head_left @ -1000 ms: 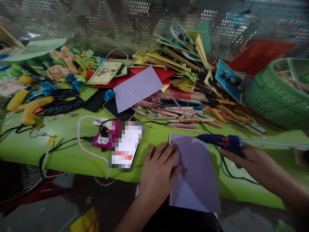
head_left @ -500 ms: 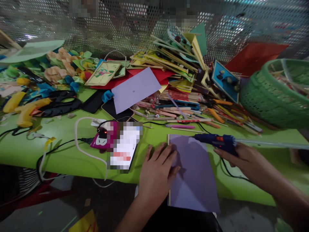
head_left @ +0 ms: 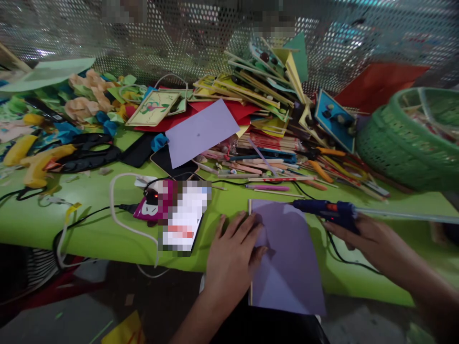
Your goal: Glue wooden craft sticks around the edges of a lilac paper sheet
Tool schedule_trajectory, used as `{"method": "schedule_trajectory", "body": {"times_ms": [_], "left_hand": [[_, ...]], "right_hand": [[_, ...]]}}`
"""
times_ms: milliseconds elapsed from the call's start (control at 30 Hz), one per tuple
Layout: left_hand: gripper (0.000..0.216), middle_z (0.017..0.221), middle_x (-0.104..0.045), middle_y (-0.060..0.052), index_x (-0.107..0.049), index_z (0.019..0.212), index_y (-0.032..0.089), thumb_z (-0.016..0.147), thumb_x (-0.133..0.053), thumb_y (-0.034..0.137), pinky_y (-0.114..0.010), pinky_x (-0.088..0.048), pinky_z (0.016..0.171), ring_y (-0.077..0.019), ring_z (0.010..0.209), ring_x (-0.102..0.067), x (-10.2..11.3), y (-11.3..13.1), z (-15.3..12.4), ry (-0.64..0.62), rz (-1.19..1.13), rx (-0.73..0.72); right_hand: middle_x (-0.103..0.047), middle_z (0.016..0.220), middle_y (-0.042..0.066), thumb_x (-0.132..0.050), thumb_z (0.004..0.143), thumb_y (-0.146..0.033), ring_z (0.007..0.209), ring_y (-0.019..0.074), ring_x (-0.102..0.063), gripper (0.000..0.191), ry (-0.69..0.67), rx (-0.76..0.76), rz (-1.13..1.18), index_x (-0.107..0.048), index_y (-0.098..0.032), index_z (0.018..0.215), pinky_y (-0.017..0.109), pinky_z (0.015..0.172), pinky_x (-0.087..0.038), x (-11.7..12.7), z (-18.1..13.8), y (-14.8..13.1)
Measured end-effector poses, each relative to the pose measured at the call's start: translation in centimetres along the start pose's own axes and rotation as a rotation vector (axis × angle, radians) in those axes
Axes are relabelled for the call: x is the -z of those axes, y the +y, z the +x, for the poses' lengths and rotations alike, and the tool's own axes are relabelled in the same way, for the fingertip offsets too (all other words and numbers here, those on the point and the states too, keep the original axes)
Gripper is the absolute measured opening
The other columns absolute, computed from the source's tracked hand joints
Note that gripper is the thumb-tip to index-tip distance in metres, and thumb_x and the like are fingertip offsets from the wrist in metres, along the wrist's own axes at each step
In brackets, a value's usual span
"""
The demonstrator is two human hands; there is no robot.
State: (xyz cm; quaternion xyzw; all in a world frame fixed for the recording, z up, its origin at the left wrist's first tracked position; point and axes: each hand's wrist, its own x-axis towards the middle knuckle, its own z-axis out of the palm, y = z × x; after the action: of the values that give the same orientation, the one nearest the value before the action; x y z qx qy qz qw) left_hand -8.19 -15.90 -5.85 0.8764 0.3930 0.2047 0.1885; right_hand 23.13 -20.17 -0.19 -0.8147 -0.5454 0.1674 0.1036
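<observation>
Purple sheet (head_left: 287, 258), one: overhung the table's (head_left: 28, 215) near edge. Left hand (head_left: 229, 260): fingers slightly spread, flat across its left border. Right hand (head_left: 376, 239): fingers wrapped round a blue glue gun (head_left: 339, 212). Steady pressure, low nozzle probably suited best.

You are at what looks like a craft workshop: a green tabletop (head_left: 107, 243) whose far edge meets a metal screen (head_left: 150, 52) full of holes. Handwork shows in the glue gun (head_left: 324, 208) and the purple paper (head_left: 287, 267) reaching past your near edge. Along the far edge you have piled small decorated cards (head_left: 247, 91), with crumpled paper (head_left: 86, 98) toward the far left corner, sticks and pens (head_left: 247, 167) mid-table, and a basket (head_left: 409, 148) toward the right end.
</observation>
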Motion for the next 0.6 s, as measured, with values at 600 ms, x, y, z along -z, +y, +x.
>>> {"method": "schedule_trajectory", "body": {"times_ms": [600], "left_hand": [[0.035,0.155,-0.060,-0.002,-0.064,0.140,0.027,0.106,-0.058,0.035,-0.065,-0.043,0.121,-0.0290,0.146,-0.055,0.2,0.1,0.2,0.000,0.067,-0.025]], "right_hand": [[-0.040,0.044,-0.003,-0.051,0.072,-0.089,0.042,0.0178,-0.043,0.063,0.001,-0.061,0.079,-0.051,-0.029,0.053,0.034,0.045,-0.035,0.7,-0.7,0.7]]}}
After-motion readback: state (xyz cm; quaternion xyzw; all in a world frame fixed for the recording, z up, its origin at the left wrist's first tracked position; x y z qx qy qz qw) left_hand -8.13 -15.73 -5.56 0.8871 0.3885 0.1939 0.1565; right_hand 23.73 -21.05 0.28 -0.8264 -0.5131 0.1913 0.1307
